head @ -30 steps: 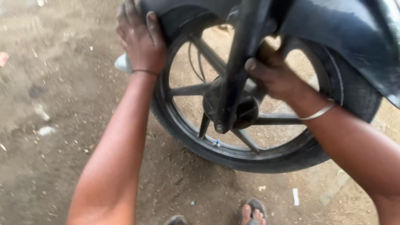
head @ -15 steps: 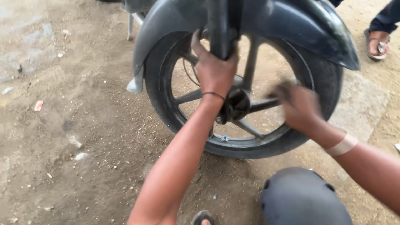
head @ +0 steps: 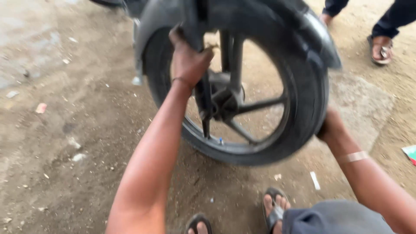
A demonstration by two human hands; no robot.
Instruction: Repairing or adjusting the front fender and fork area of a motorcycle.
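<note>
**Head view: both hands on a motorcycle wheel**

Head camera looks down at a black rubber-tyred motorcycle wheel with dark metal spokes (head: 260,104), standing upright on the bare brown dirt ground (head: 65,143) under a dark curved mudguard (head: 303,26). The left hand (head: 188,60) is closed around the dark fork leg (head: 203,99) just above the hub, with a thin band at the wrist. The right hand (head: 331,125) lies against the outer tread at the wheel's right side; its fingers sit behind the tyre, so whether they grip it cannot be told. A pale strip wraps the right forearm.

Below, the person's own sandalled feet (head: 275,208) stand near the tyre's base. At upper right another person's sandalled foot (head: 381,47) rests on the ground, well apart from the wheel. Small scraps of litter dot the dirt. The picture is blurred.
</note>
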